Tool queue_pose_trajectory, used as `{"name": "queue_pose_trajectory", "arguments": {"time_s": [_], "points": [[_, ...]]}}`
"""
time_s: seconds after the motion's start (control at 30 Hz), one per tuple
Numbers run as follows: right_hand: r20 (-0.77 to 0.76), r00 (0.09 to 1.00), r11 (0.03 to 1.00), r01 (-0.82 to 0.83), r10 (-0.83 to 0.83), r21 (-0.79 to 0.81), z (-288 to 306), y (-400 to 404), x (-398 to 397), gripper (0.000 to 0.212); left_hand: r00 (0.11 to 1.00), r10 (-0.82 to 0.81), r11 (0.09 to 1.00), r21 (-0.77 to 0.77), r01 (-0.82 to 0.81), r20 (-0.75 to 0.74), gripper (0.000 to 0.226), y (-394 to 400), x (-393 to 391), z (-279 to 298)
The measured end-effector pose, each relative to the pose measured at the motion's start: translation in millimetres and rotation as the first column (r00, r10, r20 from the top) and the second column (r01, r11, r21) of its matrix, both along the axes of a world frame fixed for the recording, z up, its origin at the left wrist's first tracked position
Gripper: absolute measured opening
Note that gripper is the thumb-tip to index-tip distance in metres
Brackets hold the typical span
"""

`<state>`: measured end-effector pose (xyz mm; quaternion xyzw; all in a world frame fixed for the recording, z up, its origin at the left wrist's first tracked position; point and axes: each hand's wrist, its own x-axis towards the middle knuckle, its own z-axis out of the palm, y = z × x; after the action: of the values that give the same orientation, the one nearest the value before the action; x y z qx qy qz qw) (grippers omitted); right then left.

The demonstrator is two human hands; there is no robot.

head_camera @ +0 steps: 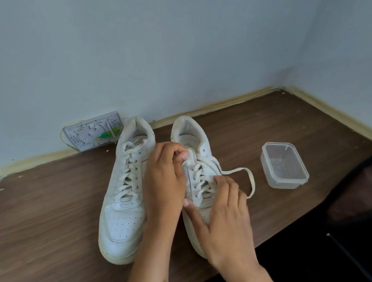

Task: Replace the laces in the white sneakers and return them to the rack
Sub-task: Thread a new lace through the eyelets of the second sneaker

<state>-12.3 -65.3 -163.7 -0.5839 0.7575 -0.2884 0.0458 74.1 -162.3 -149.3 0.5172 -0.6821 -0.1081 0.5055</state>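
Laced white leather sneaker [121, 196] at 9 o'clock; second white sneaker [192, 140] part-threaded. Left hand [163, 177] pinching flat white lace [243, 173] near top eyelets, right hand [225, 216] steadying vamp, fingers lightly curled. Racking still pending

Matt wood-grain table [48, 218]; clear glossy plastic container [285, 165]; cloth lace [248, 175].
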Motion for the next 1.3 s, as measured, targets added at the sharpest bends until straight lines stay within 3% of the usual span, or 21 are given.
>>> {"name": "queue_pose_trajectory", "arguments": {"time_s": [0.1,0.2,0.27,0.37,0.5,0.57,0.73,0.87,0.93,1.07,1.2,1.3], "points": [[0.040,0.998,0.992,-0.053,0.049,0.113,5.0,-1.1,-2.0,0.099,0.990,0.125,0.988,-0.080,-0.130,-0.063,0.009,2.9,3.6,8.7],[0.038,0.997,0.985,-0.079,0.074,0.151,7.0,-1.8,-3.0,0.102,0.936,0.241,0.943,-0.165,-0.288,-0.257,0.012,0.2,23.3,21.5],[0.022,0.997,0.984,-0.080,0.078,0.160,5.5,-3.4,-3.8,0.101,0.925,0.268,0.931,-0.174,-0.320,-0.269,0.013,-3.6,36.0,21.8],[0.004,0.997,0.981,-0.080,0.080,0.178,3.1,-4.0,-4.8,0.100,0.957,0.260,0.946,-0.165,-0.279,-0.128,0.017,-5.6,41.4,17.5],[0.007,0.996,0.979,-0.085,0.085,0.186,2.8,-5.2,-4.2,0.100,0.982,0.020,0.984,-0.176,0.014,0.190,0.012,-6.7,30.5,9.9],[0.014,0.996,0.979,-0.085,0.084,0.186,3.5,-5.7,-4.8,0.101,0.971,-0.022,0.989,-0.139,0.056,0.237,0.008,-7.0,23.6,4.8],[0.029,0.996,0.978,-0.093,0.090,0.186,3.1,-6.6,-4.9,0.101,0.987,0.050,0.985,-0.172,-0.023,0.151,0.005,-6.2,16.7,1.9],[0.043,0.995,0.977,-0.101,0.094,0.189,4.9,-7.1,-6.4,0.099,0.952,0.232,0.944,-0.191,-0.270,-0.201,0.018,-3.5,23.3,11.2],[0.049,0.995,0.974,-0.100,0.092,0.202,5.9,-7.1,-6.8,0.097,0.929,0.264,0.928,-0.194,-0.318,-0.261,0.018,-6.7,32.9,10.0],[0.071,0.993,0.977,-0.102,0.090,0.187,5.4,-8.7,-6.5,0.100,0.977,0.167,0.962,-0.196,-0.190,-0.129,0.021,-7.6,37.3,12.3],[0.085,0.992,0.978,-0.109,0.095,0.179,5.0,-10.2,-5.9,0.102,0.984,-0.011,0.975,-0.218,0.050,0.179,0.017,-6.4,22.5,11.8],[0.091,0.991,0.977,-0.110,0.095,0.183,6.8,-11.8,-7.0,0.101,0.983,-0.042,0.988,-0.140,0.068,0.180,0.018,-6.5,15.8,4.0]]}}
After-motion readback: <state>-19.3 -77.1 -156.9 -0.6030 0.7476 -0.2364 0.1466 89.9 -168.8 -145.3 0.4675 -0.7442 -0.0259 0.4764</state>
